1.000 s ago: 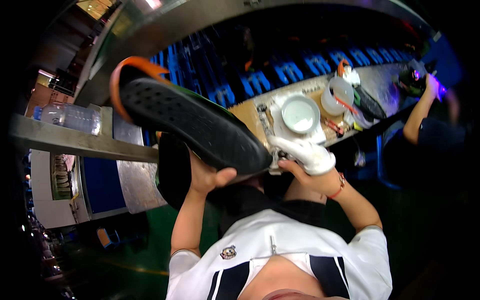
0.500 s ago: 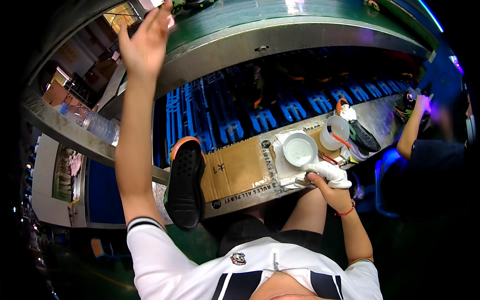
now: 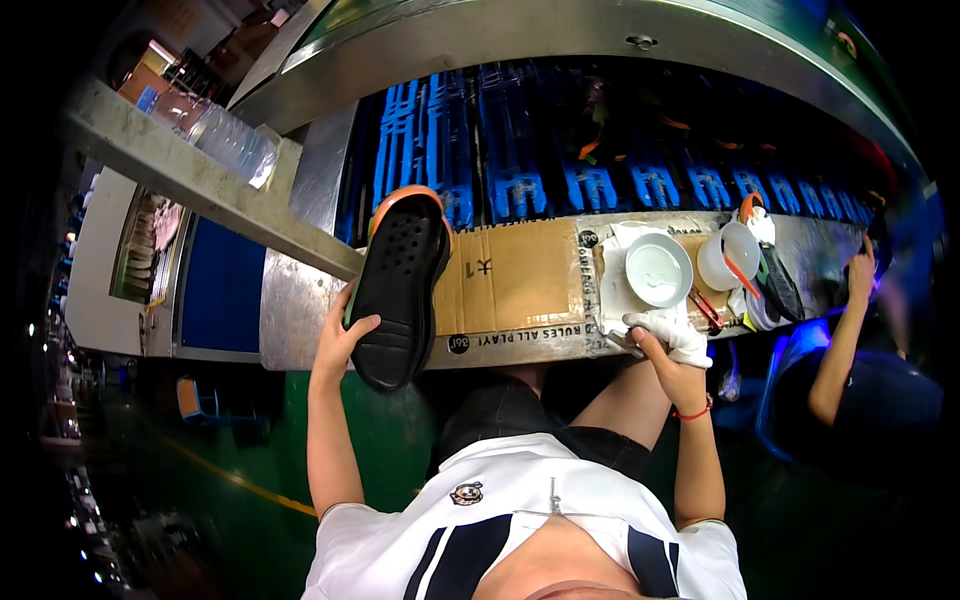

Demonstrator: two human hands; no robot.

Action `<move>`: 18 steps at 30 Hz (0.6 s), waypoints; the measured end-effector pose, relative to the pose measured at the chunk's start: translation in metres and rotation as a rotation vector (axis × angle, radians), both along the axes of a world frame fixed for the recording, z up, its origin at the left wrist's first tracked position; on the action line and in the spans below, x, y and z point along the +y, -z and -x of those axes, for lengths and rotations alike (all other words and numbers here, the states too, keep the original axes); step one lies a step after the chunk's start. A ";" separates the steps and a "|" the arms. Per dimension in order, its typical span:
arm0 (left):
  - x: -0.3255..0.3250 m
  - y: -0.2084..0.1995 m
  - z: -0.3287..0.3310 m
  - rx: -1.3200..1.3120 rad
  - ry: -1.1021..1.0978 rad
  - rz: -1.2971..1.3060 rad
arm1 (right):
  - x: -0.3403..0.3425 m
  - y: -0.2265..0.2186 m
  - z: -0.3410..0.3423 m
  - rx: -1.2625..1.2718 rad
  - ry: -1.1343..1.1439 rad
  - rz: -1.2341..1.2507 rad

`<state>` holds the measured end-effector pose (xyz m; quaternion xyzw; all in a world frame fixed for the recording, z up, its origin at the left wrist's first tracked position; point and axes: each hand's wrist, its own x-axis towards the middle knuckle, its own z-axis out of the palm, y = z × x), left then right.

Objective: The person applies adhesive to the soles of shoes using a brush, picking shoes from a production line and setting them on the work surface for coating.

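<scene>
A black shoe sole (image 3: 398, 290) with an orange tip and small holes at its toe end overhangs the table's front edge. My left hand (image 3: 338, 335) grips its left side, thumb on top and the other fingers hidden beneath. White cloth (image 3: 678, 338) covers the fingers of my right hand (image 3: 668, 362). The bare thumb of that hand presses in against them, and whatever it pinches is too small to make out. Just beyond it stands a white bowl (image 3: 658, 270) of whitish liquid, on a white sheet.
Cardboard (image 3: 510, 280) is taped to the metal table. Right of the bowl are a translucent cup (image 3: 726, 256) with a red-handled tool and a shoe (image 3: 780, 280). Blue racks (image 3: 590, 188) line the far side. A metal post (image 3: 210, 175) slants at left; another person's arm (image 3: 845, 330) is at right.
My left hand has come down from the conveyor and taken hold of the sole's side. The view has shifted; my right hand stays by the bowl.
</scene>
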<state>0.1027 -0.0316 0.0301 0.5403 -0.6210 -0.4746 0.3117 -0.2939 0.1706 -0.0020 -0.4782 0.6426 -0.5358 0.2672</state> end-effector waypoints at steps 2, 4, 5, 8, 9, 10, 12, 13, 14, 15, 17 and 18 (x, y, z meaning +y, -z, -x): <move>0.008 -0.012 0.001 0.072 0.026 -0.188 | 0.000 0.000 -0.004 0.002 -0.002 0.005; 0.003 0.002 -0.011 0.178 -0.062 -0.333 | 0.000 0.005 -0.004 0.056 -0.002 0.037; 0.001 0.003 -0.011 0.232 -0.104 -0.379 | 0.001 0.009 -0.003 0.031 -0.005 0.027; -0.002 0.009 0.002 0.262 -0.081 -0.375 | 0.004 0.017 0.000 -0.040 0.003 -0.006; -0.004 0.011 0.008 0.254 -0.022 -0.359 | 0.003 0.018 0.000 -0.063 0.005 -0.019; -0.006 0.014 0.015 0.246 0.040 -0.343 | 0.002 0.019 0.000 -0.085 0.010 -0.032; -0.004 0.024 0.046 0.248 0.067 -0.332 | 0.000 0.018 -0.001 -0.040 0.008 0.000; -0.003 0.023 0.063 0.232 0.150 -0.300 | -0.002 0.016 -0.003 -0.023 0.007 0.026; 0.000 0.022 0.082 0.278 0.225 -0.307 | -0.002 0.014 -0.006 -0.004 0.010 0.046; 0.003 0.022 0.103 0.291 0.244 -0.302 | -0.001 0.010 -0.007 -0.022 0.002 0.026; 0.006 0.027 0.134 0.323 0.252 -0.272 | 0.000 0.009 -0.006 0.003 0.007 0.045; 0.008 0.031 0.145 0.341 0.240 -0.247 | 0.000 0.010 -0.005 0.014 0.009 0.056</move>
